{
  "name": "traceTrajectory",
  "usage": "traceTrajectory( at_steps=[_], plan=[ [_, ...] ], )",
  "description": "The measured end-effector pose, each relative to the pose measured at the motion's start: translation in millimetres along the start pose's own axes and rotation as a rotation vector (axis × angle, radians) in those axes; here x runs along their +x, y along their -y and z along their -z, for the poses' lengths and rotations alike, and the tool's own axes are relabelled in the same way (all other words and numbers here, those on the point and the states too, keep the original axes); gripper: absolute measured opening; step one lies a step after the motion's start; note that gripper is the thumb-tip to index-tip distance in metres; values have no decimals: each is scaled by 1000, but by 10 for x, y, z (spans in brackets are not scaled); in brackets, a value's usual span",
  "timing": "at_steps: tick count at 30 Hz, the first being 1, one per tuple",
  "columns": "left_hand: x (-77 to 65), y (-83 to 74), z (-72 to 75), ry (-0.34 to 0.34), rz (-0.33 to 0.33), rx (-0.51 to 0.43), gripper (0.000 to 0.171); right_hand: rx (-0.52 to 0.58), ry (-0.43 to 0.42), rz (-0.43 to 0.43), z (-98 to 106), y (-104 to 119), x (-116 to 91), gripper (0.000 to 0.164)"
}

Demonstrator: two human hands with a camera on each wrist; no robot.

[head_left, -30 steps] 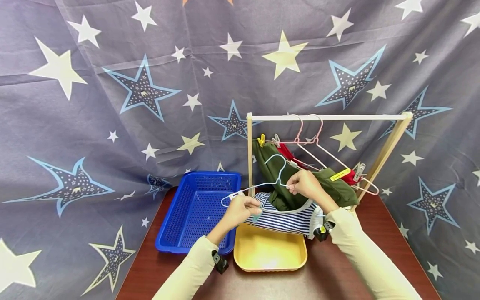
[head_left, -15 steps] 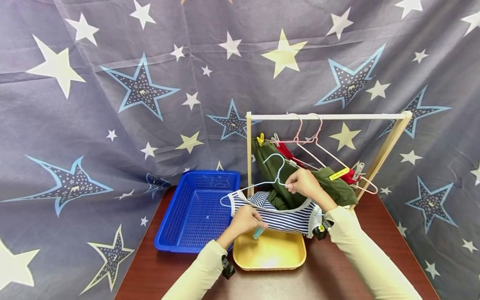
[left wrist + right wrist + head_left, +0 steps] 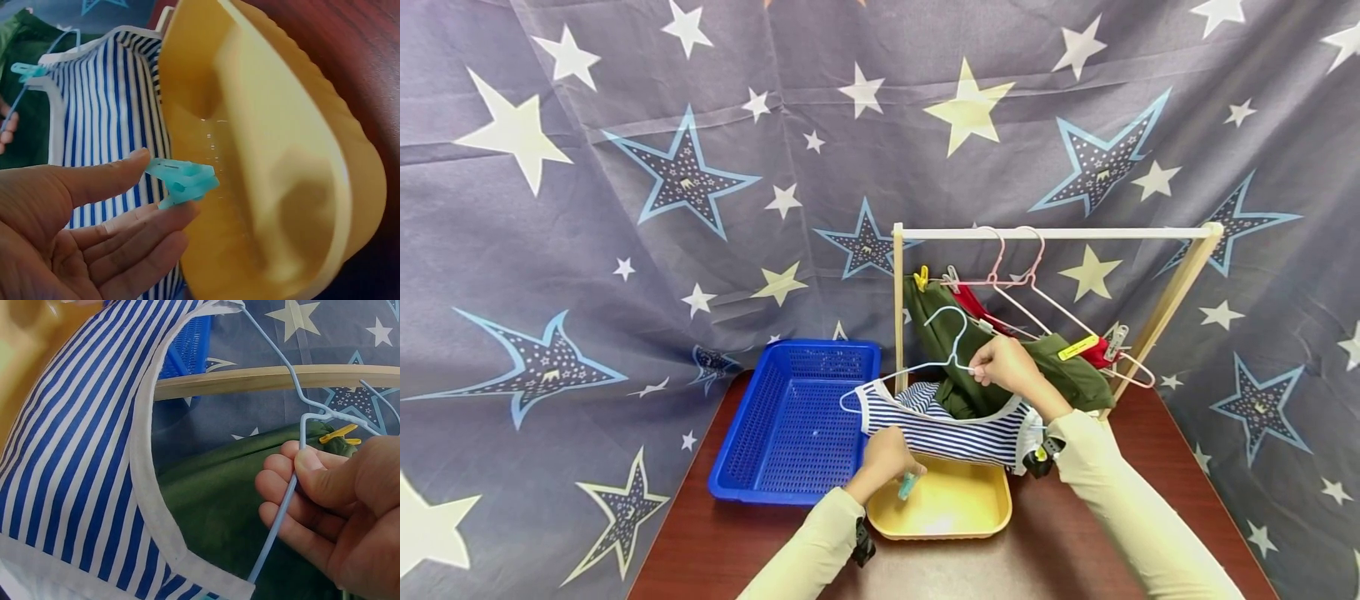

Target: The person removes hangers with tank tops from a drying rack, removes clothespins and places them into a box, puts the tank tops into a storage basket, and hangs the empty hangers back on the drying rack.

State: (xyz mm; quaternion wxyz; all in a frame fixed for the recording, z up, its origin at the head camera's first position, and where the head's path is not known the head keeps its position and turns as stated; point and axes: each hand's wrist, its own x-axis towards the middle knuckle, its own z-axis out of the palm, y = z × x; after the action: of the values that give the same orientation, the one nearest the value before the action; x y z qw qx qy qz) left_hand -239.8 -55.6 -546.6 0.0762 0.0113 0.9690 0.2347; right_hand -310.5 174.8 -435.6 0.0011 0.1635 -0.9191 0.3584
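My left hand (image 3: 887, 457) pinches a teal clothespin (image 3: 187, 178) between thumb and fingers, over the near-left part of the yellow basin (image 3: 1000, 527). My right hand (image 3: 1006, 367) holds a light blue hanger (image 3: 325, 414) by its arm, just beside the hook. From that hanger hangs a blue-and-white striped tank top (image 3: 955, 435) with white trim, its lower part overlapping the basin's far edge. In the left wrist view another teal clothespin (image 3: 28, 70) grips one shoulder strap on the hanger. The hanger's other end pokes out past the left strap.
A blue perforated basket (image 3: 722, 467) stands left of the basin. Behind, a wooden rack (image 3: 1112, 235) carries pink hangers (image 3: 1033, 267) with a dark green garment (image 3: 940, 333) and a red one (image 3: 973, 304), pegged by yellow and grey clothespins. A star-patterned curtain backs the table.
My left hand has moved down from the tank top's left strap to over the basin, carrying the teal clothespin. The right hand and hanger have stayed nearly in place.
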Motion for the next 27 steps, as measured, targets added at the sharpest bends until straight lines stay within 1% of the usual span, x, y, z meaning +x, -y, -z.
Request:
traceTrajectory(
  at_steps=[3, 8, 11, 15, 18, 21, 27],
  plan=[
    [3, 20, -67, -12, 29, 23, 44, -7, 3, 1, 3, 8, 4, 6],
    [-25, 38, -151, -32, 35, 64, 43, -8, 6, -26, -4, 19, 5, 6],
    [-39, 52, -209, -42, 22, 116, 42, -4, 4, -36, -11, 26, 5, 6],
    [-44, 90, -327, -66, -7, 222, 40, 13, 5, -25, -15, 25, 1, 6],
    [-49, 121, -393, -70, -30, 277, 38, 26, 10, -14, -17, 20, -1, 7],
    [-52, 135, -420, -61, -34, 305, 35, 30, 12, -12, -19, 18, 0, 7],
    [-53, 130, -436, -42, -23, 343, 28, 25, 14, -8, -24, 22, 5, 7]
  ],
)
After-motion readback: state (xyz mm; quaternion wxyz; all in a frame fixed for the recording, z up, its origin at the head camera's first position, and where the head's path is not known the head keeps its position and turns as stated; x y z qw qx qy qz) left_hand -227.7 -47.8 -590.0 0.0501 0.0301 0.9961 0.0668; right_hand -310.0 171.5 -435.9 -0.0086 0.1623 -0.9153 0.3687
